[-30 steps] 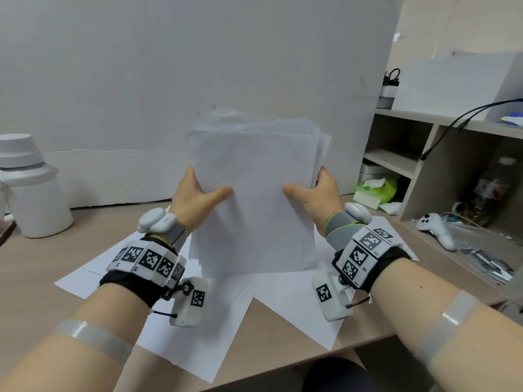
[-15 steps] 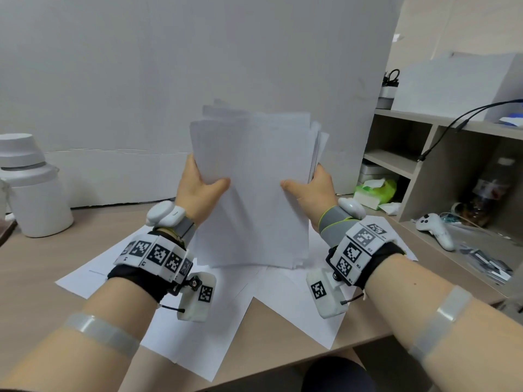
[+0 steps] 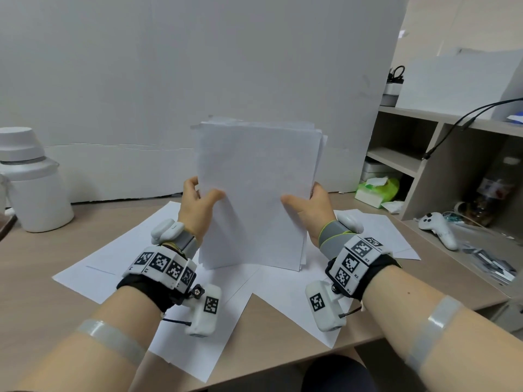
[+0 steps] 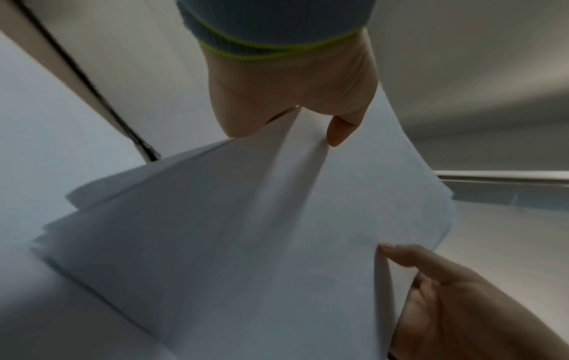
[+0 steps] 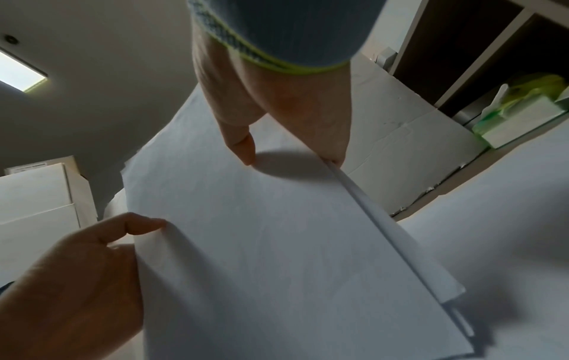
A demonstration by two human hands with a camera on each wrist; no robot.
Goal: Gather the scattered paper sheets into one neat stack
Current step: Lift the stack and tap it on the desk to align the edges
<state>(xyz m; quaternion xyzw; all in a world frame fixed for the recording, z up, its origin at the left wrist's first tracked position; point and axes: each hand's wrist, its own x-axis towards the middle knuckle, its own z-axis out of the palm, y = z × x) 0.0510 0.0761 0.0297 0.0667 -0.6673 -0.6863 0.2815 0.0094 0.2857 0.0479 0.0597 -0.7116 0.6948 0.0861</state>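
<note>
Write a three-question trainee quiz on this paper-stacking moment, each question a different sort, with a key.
1. True or false: both the left hand and the right hand grip the upright bundle of sheets.
2. Multiple choice: where do the loose sheets lie? A) on the shelf unit B) flat on the desk, under and around the bundle C) inside the white jug
3. Fill in: the white game controller lies to the person's ____.

Key: 1 true; 2 B; 3 right. The bundle's top edges are uneven, so it is not yet squared. The desk also carries the white jug; the shelf unit stands at the right.
</note>
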